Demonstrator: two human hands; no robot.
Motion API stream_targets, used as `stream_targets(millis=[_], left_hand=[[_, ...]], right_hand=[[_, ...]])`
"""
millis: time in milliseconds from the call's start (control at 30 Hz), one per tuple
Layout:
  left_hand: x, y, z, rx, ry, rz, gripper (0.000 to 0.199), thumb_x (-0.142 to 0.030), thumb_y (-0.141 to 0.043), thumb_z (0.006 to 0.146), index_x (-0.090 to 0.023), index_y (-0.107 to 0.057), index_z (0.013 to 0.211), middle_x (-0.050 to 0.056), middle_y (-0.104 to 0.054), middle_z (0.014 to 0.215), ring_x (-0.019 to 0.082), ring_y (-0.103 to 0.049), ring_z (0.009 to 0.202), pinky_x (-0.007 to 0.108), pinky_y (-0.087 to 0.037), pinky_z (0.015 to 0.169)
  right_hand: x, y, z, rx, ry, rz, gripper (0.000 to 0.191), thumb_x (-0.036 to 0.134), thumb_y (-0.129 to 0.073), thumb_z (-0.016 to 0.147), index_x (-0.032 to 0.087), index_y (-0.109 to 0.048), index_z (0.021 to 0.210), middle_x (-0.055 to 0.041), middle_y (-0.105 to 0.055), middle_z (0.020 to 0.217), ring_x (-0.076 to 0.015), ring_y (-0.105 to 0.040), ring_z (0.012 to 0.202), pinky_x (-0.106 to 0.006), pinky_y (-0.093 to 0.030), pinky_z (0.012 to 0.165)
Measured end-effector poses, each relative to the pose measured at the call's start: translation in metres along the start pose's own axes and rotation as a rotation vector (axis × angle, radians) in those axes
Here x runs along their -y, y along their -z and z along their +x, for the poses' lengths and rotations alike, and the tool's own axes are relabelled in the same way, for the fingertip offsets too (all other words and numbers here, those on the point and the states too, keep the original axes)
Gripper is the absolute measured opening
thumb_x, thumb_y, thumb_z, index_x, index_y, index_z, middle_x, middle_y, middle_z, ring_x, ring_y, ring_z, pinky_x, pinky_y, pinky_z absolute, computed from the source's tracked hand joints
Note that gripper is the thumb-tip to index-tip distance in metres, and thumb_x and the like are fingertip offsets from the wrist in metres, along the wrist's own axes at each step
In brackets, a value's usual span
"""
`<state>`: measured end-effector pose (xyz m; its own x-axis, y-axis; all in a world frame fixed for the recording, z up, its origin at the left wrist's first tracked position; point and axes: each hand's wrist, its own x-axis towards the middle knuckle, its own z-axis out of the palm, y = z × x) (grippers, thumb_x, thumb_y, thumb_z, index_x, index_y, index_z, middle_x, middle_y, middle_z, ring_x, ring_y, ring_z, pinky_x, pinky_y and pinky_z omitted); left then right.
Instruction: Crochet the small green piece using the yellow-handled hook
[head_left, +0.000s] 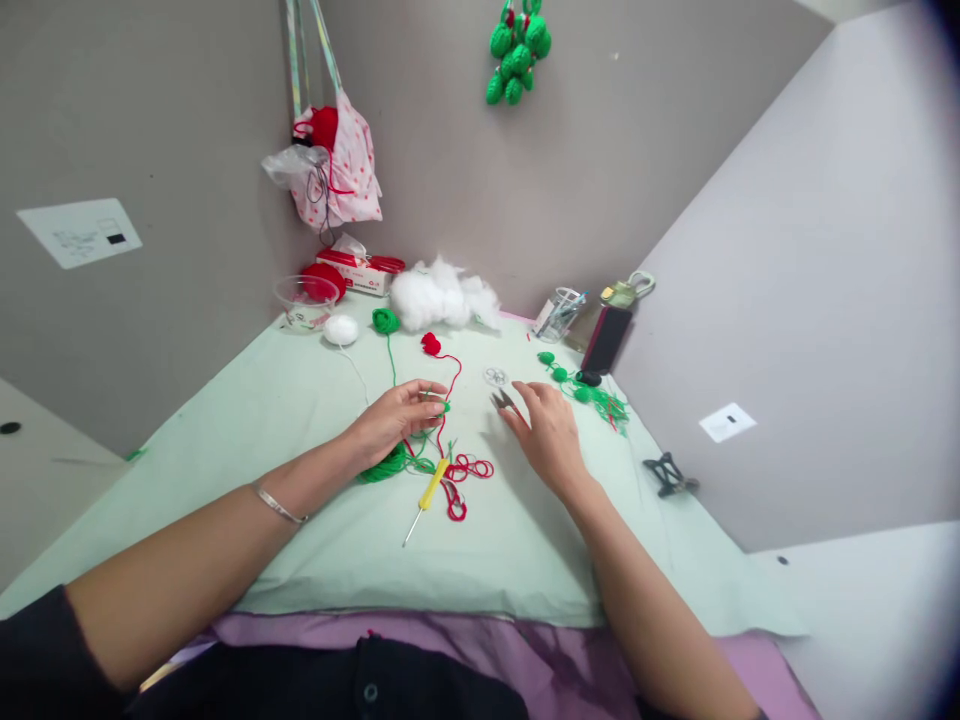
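Head view: over our pale cloth (525,560), our right hand (553,437) and left hand (397,418) are half curled. Nearer us, a yellow-handled tool (433,487) slants near-left to far-right. Our right hand holds dark snips (505,401), pointing far-left; left of them, apart, our left fingertips pinch a small green piece (445,408).

We're onto matt, creased cloth (525,570), fluffy white stuffing (435,300), and there's fuzzy green yarn (385,464)! Now we catch smooth-looking plastic on the yellow handle (433,485), shiny metal down its shaft (412,527), dull grey metal on the snips (504,401), polished metal on the bracelet (277,504).
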<state>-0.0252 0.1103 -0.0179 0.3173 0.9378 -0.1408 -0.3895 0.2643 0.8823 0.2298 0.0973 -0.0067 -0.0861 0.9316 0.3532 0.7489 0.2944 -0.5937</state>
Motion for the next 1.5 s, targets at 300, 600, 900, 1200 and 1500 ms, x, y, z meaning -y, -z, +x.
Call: stream_targets(millis=[300, 600, 900, 1200, 1500], left_hand=[[-0.001, 0.001, 0.001, -0.054, -0.054, -0.002, 0.018, -0.019, -0.089, 0.071, -0.016, -0.079, 0.086, 0.004, -0.073, 0.095, 0.013, -0.066, 0.083, 0.027, -0.055, 0.084], [-0.012, -0.001, -0.004, -0.029, -0.031, -0.029, 0.024, -0.007, -0.087, 0.066, -0.014, -0.080, 0.087, 0.003, -0.074, 0.090, 0.014, -0.069, 0.085, 0.026, -0.055, 0.083], [-0.028, -0.021, -0.024, 0.043, -0.065, -0.124, 0.014, -0.016, -0.083, 0.078, -0.017, -0.075, 0.089, 0.002, -0.070, 0.088, 0.014, -0.068, 0.084, 0.030, -0.059, 0.088], [-0.027, -0.053, -0.073, 0.179, -0.154, 0.191, 0.017, -0.032, -0.078, 0.088, -0.018, -0.069, 0.082, -0.003, -0.060, 0.077, 0.011, -0.051, 0.074, 0.026, -0.043, 0.072], [-0.006, -0.052, -0.078, 0.128, -0.085, 0.185, 0.018, -0.036, -0.078, 0.088, -0.019, -0.073, 0.087, -0.001, -0.067, 0.085, 0.015, -0.056, 0.084, 0.030, -0.043, 0.084]], right_hand=[[0.069, -0.028, -0.045, 0.454, 0.683, -0.512, 0.020, 0.015, -0.052, 0.104, 0.020, -0.071, 0.106, -0.0065, -0.071, 0.099, -0.0182, -0.061, 0.081, -0.032, -0.046, 0.073], [0.079, -0.017, -0.053, 0.255, 1.003, -0.633, 0.021, 0.008, -0.047, 0.103, 0.017, -0.063, 0.095, -0.0054, -0.069, 0.086, -0.0192, -0.059, 0.075, -0.035, -0.046, 0.066], [0.080, 0.018, -0.057, -0.250, 0.290, 0.266, 0.018, 0.023, -0.050, 0.107, 0.025, -0.064, 0.118, -0.0015, -0.078, 0.091, -0.0147, -0.072, 0.087, -0.031, -0.057, 0.084], [0.104, 0.006, -0.064, -0.056, -0.081, 0.643, 0.014, 0.032, -0.076, 0.085, 0.021, -0.068, 0.088, 0.0078, -0.050, 0.067, -0.0063, -0.035, 0.054, -0.023, -0.029, 0.049], [0.113, -0.001, -0.075, -0.079, -0.292, 0.662, 0.014, 0.032, -0.070, 0.079, 0.021, -0.062, 0.076, 0.0083, -0.042, 0.059, -0.0073, -0.032, 0.052, -0.024, -0.024, 0.049]])
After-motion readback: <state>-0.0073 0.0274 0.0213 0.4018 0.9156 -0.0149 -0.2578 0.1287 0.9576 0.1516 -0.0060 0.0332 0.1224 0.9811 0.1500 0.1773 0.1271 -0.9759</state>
